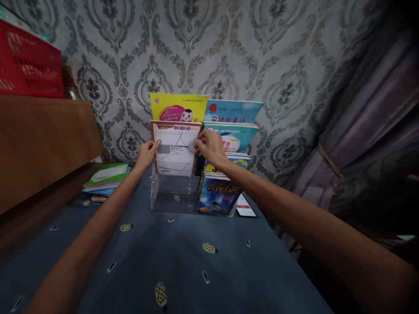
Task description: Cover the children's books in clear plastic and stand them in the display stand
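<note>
A white booklet with a brown border (178, 152) stands upright in the left half of a clear acrylic book rack (173, 192). My left hand (146, 155) pinches its left edge, thumb on the front cover. At the right edge, my right hand (211, 146) is closed with its fingertips on the booklet. Behind it rises a yellow book (178, 101). The rack's right half holds a light blue book (234, 111), a teal book (244, 133) partly behind my right hand, and dark blue books (218, 196) at the front.
Left of the rack lies a stack of books with a green one on top (108, 174). A phone (245, 206) rests at the rack's right. A wooden cabinet (46, 135) carrying a red box (29, 61) stands at left. Patterned wallpaper is behind; a curtain (356, 135) hangs at right.
</note>
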`<state>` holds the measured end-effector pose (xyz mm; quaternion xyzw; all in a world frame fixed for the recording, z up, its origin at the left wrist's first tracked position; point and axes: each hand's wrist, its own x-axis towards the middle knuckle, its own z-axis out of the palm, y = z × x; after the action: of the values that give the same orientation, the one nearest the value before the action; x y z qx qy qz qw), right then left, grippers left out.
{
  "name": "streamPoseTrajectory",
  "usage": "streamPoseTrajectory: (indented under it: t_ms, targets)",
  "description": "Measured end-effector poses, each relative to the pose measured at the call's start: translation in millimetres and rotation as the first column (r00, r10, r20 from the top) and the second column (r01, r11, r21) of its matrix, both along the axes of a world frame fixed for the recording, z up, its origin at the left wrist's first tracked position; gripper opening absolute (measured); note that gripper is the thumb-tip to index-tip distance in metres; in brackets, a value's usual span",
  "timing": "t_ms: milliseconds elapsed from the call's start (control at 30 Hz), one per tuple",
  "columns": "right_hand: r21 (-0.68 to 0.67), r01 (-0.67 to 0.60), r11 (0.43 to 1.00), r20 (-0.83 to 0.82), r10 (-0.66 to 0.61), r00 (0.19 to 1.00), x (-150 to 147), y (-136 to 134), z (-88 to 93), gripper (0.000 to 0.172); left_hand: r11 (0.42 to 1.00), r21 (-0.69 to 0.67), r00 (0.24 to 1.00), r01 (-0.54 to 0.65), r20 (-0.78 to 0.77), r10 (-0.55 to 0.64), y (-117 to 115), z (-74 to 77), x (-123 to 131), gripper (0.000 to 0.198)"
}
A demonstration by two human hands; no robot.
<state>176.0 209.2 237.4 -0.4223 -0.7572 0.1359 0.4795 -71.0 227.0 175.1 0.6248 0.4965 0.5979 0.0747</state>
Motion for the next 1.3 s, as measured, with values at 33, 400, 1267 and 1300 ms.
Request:
streamPoseTrajectory:
  t_ms: [33,400,1267,1300]
  targets:
    - [0.009,0.006,1.0,0.006,-0.006,1.0,1,1,-0.3,0.013,1.0,-0.002,1.0,-0.001,-0.002,0.001,0,0.1,0,0.054]
    - [0.05,0.034,0.998,0.037,-0.036,0.999,4,3,0.1,0.013,1.0,-0.021,1.0,0.022,-0.015,-0.022,6,-5.0,1,0.046]
    - [0.057,-0.236,0.97,-0.034,0.238,0.971,19,-50,-22.3,0.005,0.985,0.032,0.979,-0.167,-0.114,0.17,1,-6.0,9,0.029]
    - [0.059,-0.279,0.958,-0.004,0.28,0.96,19,-58,-31.6,0.009,0.985,0.047,0.978,-0.168,-0.113,0.172,0,-6.5,9,0.028]
